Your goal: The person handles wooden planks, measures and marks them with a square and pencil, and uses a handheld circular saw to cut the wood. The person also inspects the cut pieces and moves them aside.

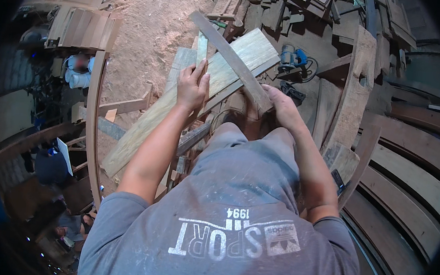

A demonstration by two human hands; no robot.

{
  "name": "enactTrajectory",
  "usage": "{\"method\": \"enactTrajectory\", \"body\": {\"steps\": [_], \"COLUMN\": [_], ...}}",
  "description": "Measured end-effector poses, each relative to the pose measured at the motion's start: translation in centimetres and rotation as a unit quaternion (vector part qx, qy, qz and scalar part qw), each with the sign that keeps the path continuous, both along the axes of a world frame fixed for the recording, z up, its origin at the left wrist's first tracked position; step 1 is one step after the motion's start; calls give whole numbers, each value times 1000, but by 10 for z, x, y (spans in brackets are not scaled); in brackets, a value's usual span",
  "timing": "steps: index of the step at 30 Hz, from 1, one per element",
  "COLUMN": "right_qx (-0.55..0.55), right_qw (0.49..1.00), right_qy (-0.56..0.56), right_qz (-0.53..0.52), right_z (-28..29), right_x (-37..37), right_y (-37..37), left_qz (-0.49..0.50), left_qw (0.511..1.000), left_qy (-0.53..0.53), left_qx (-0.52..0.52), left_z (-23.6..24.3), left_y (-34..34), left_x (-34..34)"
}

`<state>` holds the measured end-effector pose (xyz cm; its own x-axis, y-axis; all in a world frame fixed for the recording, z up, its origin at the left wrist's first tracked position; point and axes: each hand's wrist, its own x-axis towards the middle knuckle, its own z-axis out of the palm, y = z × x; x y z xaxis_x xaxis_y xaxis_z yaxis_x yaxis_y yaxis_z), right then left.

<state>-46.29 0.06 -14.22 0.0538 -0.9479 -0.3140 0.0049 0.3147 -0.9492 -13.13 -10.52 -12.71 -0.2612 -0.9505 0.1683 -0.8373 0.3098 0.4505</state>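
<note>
My left hand [193, 86] is closed round a thin pale wooden strip [202, 47], which points away from me. In my right hand [282, 109] is the near end of a long narrow brown board [231, 61]. That board slants up to the far left, passing over the strip's far end; whether the two touch I cannot tell. Beneath both lies a wide pale plank [152, 116], set diagonally in front of my knees. Part of its surface is hidden by my left hand and the narrow board. A green-handled tool [217, 23] lies just beyond.
A blue power tool [291, 58] with a cord sits right of the plank. A rough upright timber [355, 91] stands at my right, with stacked long boards [408, 170] beyond. Sawdust [150, 34] covers the ground far left. A wooden post [94, 127] rises at left.
</note>
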Motion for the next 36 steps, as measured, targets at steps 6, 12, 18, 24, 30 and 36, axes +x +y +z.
{"method": "enactTrajectory", "body": {"steps": [6,12,18,24,30,36], "right_qx": [217,410,415,412,443,253], "right_qw": [912,899,898,902,886,855], "right_qy": [-139,25,-16,-41,-87,-433], "right_qz": [-320,-153,-143,-125,-104,133], "right_z": [-192,-339,-413,-469,-383,-114], "right_x": [-31,-4,17,-4,-4,-28], "right_y": [15,55,40,35,-9,-46], "left_qz": [-5,2,18,-10,-26,-8], "left_qw": [1000,1000,999,998,996,996], "left_qy": [-8,-19,-17,-15,-29,-14], "left_qx": [8,21,41,64,77,91], "left_z": [11,30,20,19,21,19], "left_y": [2,-2,-1,-8,-13,-8], "left_x": [-3,-9,-9,0,3,8]}}
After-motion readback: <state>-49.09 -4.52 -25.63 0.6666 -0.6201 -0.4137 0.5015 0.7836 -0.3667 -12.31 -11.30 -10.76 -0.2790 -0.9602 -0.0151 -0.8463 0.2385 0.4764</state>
